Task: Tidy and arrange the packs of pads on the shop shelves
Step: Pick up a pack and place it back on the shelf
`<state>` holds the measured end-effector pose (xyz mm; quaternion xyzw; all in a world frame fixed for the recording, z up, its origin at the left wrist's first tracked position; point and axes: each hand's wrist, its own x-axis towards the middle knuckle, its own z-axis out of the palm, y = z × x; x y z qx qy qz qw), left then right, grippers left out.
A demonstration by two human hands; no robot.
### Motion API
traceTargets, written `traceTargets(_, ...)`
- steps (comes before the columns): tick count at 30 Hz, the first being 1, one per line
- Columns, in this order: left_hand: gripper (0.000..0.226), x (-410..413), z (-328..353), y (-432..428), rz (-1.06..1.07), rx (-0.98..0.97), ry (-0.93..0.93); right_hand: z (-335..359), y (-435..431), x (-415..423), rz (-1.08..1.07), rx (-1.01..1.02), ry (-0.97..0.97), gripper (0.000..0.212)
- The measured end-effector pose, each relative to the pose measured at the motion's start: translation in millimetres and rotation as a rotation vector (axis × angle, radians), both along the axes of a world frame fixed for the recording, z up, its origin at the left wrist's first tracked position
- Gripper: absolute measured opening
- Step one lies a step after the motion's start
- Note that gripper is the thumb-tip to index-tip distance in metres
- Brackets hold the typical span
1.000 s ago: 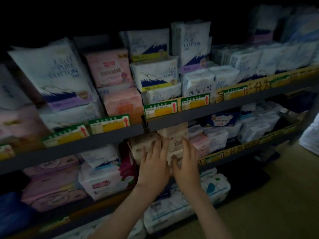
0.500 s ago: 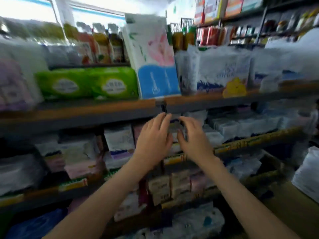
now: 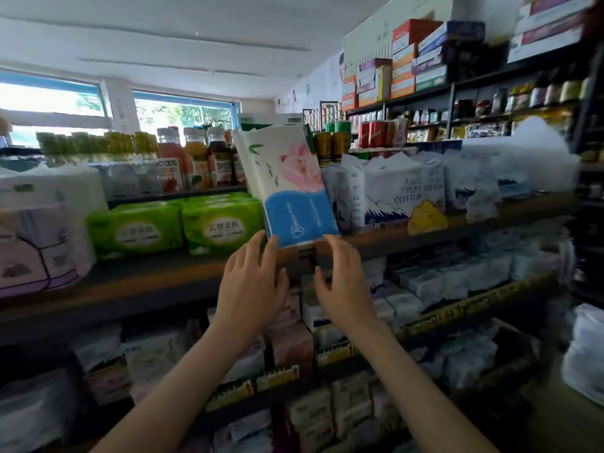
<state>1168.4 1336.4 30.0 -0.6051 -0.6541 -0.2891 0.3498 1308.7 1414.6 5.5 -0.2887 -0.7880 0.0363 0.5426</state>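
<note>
The left hand [image 3: 251,286] and right hand [image 3: 343,286] hover, fingers slack, grasping nothing. The tall pack [image 3: 287,184] stands at the shelf [image 3: 130,281] front edge.

the tall white, pink and blue pack [image 3: 291,188] is wrapped in smooth plastic film with a soft shine. left of it, the two green rectangular packs [image 3: 135,230] have glossier film that catches the light. right of it, the white pack with a blue mountain print [image 3: 398,194] has thin, crinkled film. under it, the orange-brown shelf edge [image 3: 130,289] looks matt. behind it, the juice bottles [image 3: 170,158] are clear plastic. high to its right, the stacked boxes [image 3: 408,60] are cardboard.
</note>
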Motion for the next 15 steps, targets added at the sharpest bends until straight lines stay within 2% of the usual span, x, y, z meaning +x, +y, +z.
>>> traceTargets(8,0.054,35,-8,45,-0.065,-0.027,-0.030,6,43,45,-0.135,-0.004,-0.079,0.045)
traceTargets(15,0.054,96,-8,118,-0.107,0.013,-0.006,2,116,98,-0.183,-0.020,-0.107,0.045)
